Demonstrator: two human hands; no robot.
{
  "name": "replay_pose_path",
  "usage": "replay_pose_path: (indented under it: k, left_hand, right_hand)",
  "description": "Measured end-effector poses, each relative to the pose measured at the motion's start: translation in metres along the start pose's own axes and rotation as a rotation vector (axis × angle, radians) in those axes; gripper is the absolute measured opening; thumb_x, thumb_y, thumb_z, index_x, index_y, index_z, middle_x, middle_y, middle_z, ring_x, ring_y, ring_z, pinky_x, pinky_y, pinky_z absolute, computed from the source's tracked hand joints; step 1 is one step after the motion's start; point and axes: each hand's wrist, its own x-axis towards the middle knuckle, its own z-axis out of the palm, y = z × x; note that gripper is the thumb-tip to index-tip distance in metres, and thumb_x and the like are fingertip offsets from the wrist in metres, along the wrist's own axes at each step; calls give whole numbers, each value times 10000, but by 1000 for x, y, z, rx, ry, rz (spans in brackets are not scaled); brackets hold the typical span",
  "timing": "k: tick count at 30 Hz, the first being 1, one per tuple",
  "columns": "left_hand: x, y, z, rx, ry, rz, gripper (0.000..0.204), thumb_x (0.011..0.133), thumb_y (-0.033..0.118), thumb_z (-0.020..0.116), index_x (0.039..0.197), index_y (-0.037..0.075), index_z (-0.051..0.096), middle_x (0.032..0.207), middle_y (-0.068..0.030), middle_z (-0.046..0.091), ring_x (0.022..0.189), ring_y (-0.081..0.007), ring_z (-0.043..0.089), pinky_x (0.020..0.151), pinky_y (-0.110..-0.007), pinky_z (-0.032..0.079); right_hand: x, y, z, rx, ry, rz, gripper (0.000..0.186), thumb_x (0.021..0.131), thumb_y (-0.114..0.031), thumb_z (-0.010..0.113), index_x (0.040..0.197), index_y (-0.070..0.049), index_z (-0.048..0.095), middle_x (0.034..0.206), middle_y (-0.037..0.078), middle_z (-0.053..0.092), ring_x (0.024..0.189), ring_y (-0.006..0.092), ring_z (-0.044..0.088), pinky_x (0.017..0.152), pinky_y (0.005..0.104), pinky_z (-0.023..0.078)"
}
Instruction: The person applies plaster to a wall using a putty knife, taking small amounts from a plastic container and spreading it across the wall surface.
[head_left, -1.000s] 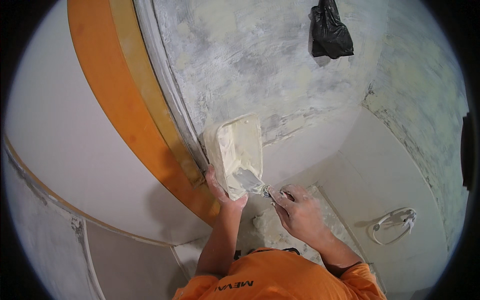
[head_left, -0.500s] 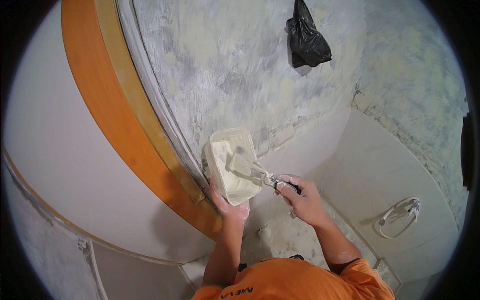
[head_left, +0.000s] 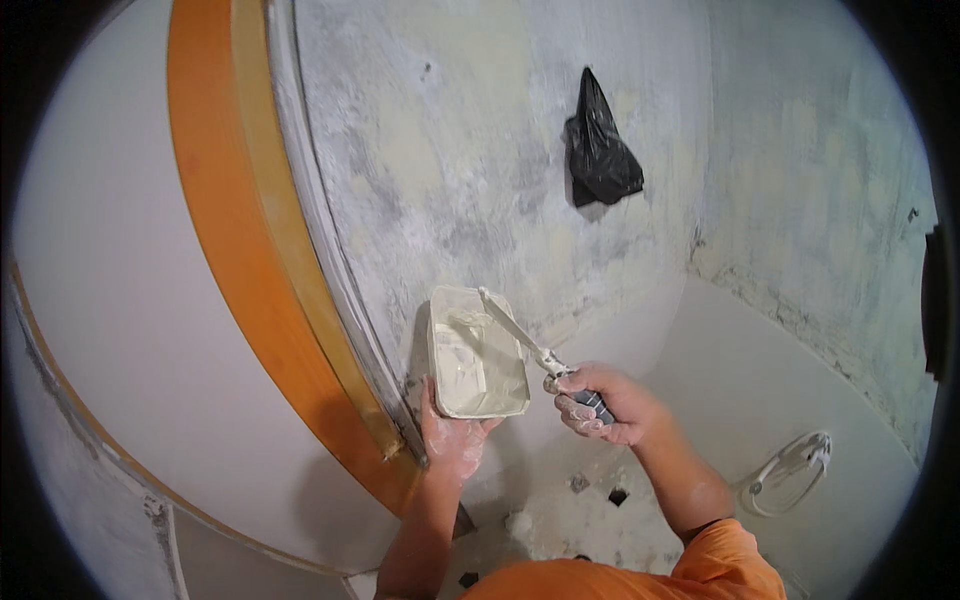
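Observation:
My left hand, dusted with white compound, holds a cream plastic tub from underneath at its near end. Pale compound coats the inside. My right hand grips a putty knife by its dark ridged handle. The blade angles over the tub, its tip near the far rim with some compound on it. Both forearms come from the lower edge.
A patchy plastered wall rises ahead, with a black plastic bag hanging on it. An orange strip and white panel run at left. A coiled white hose hangs lower right, above a dusty floor.
The view has shifted, showing more wall. The knife blade has risen from inside the tub toward its far rim and turned more edge-on. The tub's interior now faces up toward me more.

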Motion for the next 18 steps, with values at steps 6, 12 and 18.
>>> replay_pose_path:
  k: [6,12,18]
  left_hand:
    - [-1,49,42,48,-145,44,725,1033,602,322,1543,88,336,1524,-170,436,1359,-384,483,1110,-589,409]
    - [-11,81,87,153,-220,75,741,1018,631,350,1529,94,366,1478,-174,489,1317,-365,527,1093,-577,432]
    - [-23,126,103,194,-246,194,736,1022,635,327,1526,100,367,1475,-178,485,1306,-351,535,1059,-544,475]
  right_hand:
    - [-3,-110,81,-718,87,-189,347,1001,-270,564,1088,53,654,661,23,540,544,121,521,445,271,418]
    - [-12,-199,131,-1649,64,-607,284,1065,-281,494,1054,-14,591,788,0,528,673,97,492,592,283,439]
    - [13,-242,193,-1590,180,-620,337,997,-338,640,964,-2,631,691,-17,530,595,91,469,538,283,415]
